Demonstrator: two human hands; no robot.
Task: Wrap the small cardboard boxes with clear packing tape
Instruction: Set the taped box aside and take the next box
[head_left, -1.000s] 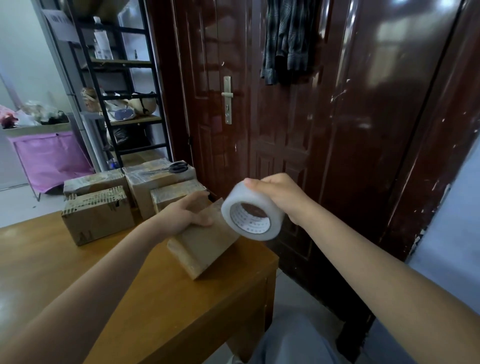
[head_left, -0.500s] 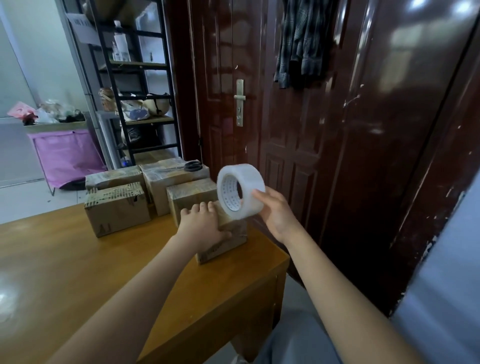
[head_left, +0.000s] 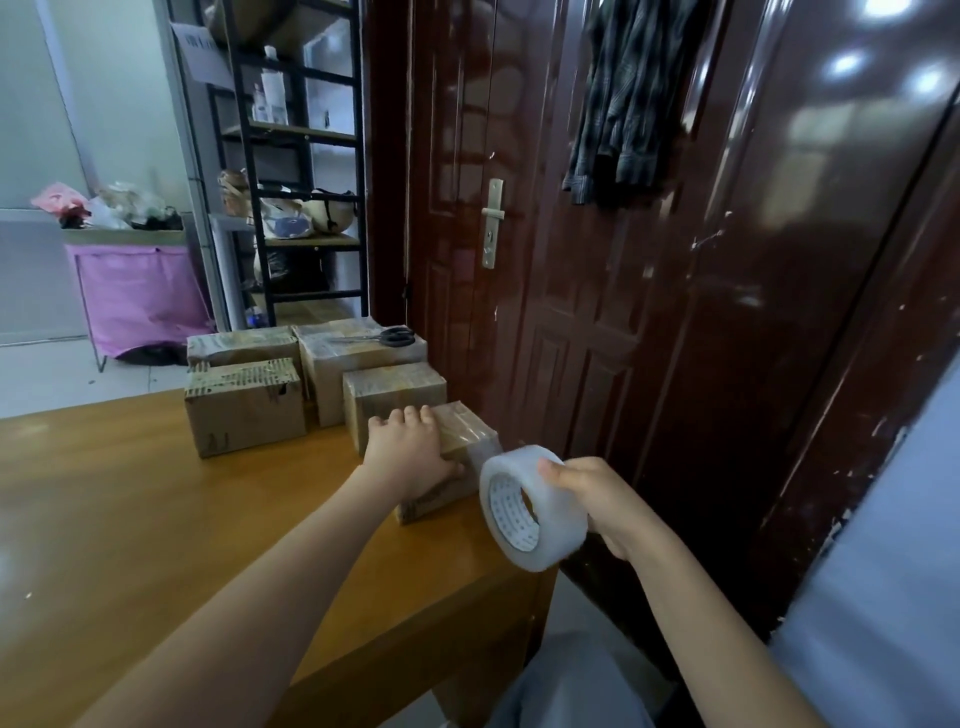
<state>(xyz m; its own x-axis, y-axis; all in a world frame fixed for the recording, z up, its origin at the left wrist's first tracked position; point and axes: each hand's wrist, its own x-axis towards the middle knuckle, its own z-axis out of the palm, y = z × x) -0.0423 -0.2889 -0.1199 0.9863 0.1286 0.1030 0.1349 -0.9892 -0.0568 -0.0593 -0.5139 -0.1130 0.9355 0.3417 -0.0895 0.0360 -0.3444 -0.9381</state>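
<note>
the box (head_left: 457, 441) sits at centre frame on the surface (head_left: 130, 519), near its right edge, glossy tape across its top. the left hand (head_left: 405, 452) presses flat on it, fingers straight. just lower right, the right hand (head_left: 602, 499) curls round the tape roll (head_left: 530, 506), held off the surface. four more boxes (head_left: 244, 405) stand behind, scissors (head_left: 384, 338) on the tallest.

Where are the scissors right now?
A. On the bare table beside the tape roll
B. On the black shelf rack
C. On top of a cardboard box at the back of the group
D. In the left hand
C: the scissors lie flat on top of the tall cardboard box at the back of the group, away from both hands.
</note>
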